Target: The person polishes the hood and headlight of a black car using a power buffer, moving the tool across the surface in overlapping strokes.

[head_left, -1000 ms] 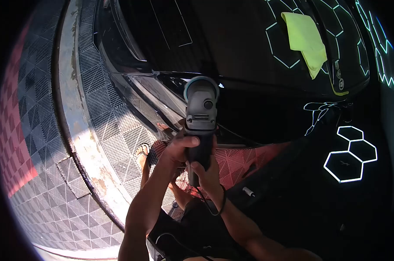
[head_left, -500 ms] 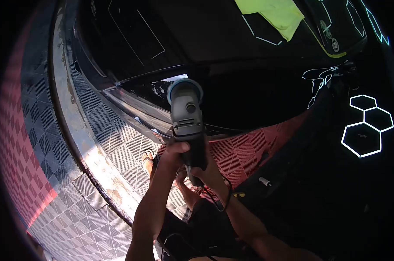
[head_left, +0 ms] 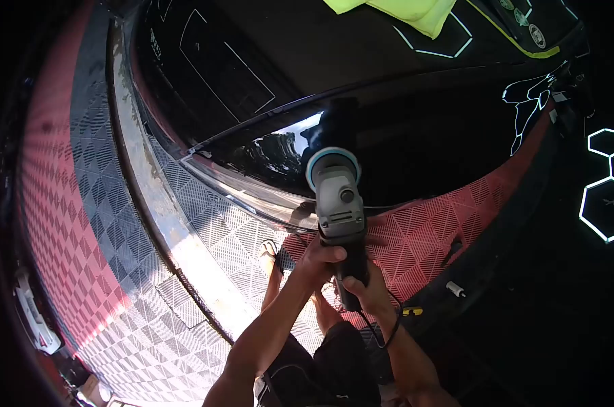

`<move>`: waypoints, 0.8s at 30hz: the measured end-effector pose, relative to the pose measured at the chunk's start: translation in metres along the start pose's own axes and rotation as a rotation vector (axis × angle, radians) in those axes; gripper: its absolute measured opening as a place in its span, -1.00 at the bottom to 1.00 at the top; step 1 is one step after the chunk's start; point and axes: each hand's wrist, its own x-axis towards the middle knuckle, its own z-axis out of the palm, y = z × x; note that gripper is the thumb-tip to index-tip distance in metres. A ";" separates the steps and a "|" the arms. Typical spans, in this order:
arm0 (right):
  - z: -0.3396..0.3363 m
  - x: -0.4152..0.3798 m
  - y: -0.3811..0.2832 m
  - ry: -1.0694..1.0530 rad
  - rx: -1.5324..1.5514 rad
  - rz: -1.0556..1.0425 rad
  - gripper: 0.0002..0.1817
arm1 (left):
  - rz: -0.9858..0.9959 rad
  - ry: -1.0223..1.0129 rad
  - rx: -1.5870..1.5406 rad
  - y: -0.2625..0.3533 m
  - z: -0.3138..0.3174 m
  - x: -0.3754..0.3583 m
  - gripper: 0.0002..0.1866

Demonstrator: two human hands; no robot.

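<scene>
A grey and black power polisher [head_left: 337,197] with a round blue-edged pad rests at the near edge of a glossy black car panel [head_left: 415,149]. My left hand [head_left: 322,261] is wrapped round the polisher's black body from the left. On the right side, lower down, my right hand [head_left: 369,288] grips its rear end. A black cord [head_left: 378,336] hangs beside my right wrist. The pad hides the patch of panel beneath it. Light and sky reflect on the panel just left of the pad.
A yellow-green cloth [head_left: 415,13] lies on the car at the top. Red, grey and white floor tiles [head_left: 144,305] surround a pale strip [head_left: 202,278]. A white bottle [head_left: 455,289] and a small yellow object [head_left: 412,311] are on the floor at the right. Hexagonal lights reflect nearby.
The view has shifted, so the scene sits differently in the frame. The polisher and both hands have moved nearer along the panel, away from the bright reflection, and remain together.
</scene>
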 end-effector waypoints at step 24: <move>-0.117 -0.144 0.110 0.182 0.816 -0.068 -0.54 | 0.143 0.071 0.172 0.024 0.073 -0.095 -0.07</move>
